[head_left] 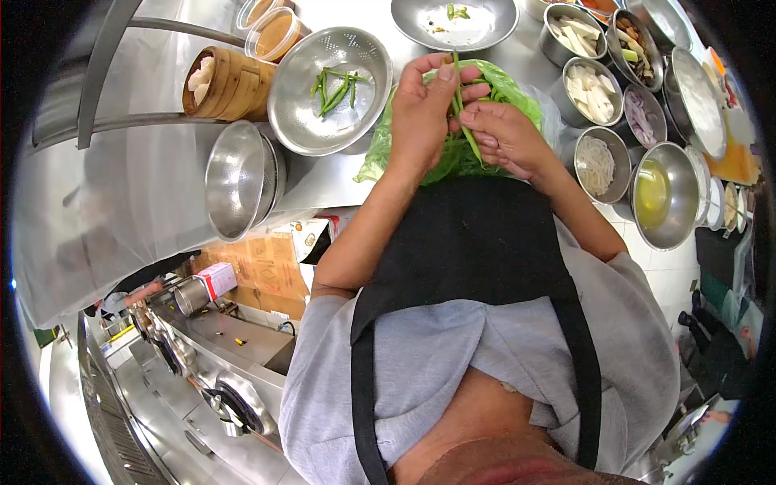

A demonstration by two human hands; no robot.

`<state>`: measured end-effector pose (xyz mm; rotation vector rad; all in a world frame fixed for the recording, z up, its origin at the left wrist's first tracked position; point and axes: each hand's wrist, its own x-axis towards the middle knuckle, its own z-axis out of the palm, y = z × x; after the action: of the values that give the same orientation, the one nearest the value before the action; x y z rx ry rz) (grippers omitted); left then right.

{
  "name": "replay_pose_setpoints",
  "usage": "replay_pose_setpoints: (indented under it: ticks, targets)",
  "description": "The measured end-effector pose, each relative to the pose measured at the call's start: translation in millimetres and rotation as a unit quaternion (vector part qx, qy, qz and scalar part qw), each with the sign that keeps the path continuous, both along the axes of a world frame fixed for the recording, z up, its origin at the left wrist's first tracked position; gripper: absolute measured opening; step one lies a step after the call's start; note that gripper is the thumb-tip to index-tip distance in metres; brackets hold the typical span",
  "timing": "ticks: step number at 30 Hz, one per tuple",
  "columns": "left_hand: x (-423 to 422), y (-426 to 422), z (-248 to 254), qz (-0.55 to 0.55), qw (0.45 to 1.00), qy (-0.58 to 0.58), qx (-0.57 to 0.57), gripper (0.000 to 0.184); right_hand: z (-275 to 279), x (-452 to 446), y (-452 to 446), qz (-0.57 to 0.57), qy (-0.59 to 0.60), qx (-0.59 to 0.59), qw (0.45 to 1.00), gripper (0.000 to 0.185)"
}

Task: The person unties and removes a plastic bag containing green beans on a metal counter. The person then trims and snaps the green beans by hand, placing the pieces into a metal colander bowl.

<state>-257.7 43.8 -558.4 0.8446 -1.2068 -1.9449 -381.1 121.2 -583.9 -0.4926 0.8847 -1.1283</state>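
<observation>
Between my two hands a long green bean [470, 144] is held lengthwise over a green plastic bag [376, 158]. My left hand [422, 109] has its fingers curled round the bean's upper part. Thumb and fingertips of my right hand [509, 136] pinch the bean lower down. More green beans show partly in the bag, behind my fingers. To the left, a steel colander [295, 121] has several green bean pieces [333, 90] in it. Just beyond my hands, a steel bowl [412, 31] contains small green and brown scraps [457, 12].
At left are a bamboo steamer [234, 85], plastic tubs [273, 34] and stacked steel bowls [236, 179] at the counter edge. On the right, steel containers hold pale slices [590, 93], noodles [595, 168], purple onion slices [644, 117] and yellow liquid [651, 194].
</observation>
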Motion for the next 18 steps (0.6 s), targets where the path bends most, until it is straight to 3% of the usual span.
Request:
replay_pose_setpoints:
  ticks: [12, 15, 18]
  targets:
    - [12, -2, 1, -0.042, 0.999, -0.029, -0.009, 0.025, -10, 2, 4, 0.064, 0.094, -0.038, 0.993, 0.026]
    - [22, -10, 10, -0.045, 0.995, -0.073, -0.057, 0.023, 6, -5, 10, 0.001, 0.333, -0.057, 0.941, 0.030]
    - [33, -17, 21, -0.093, 0.974, -0.171, -0.119, 0.022, 3, -17, 15, -0.167, 0.411, -0.183, 0.877, 0.031]
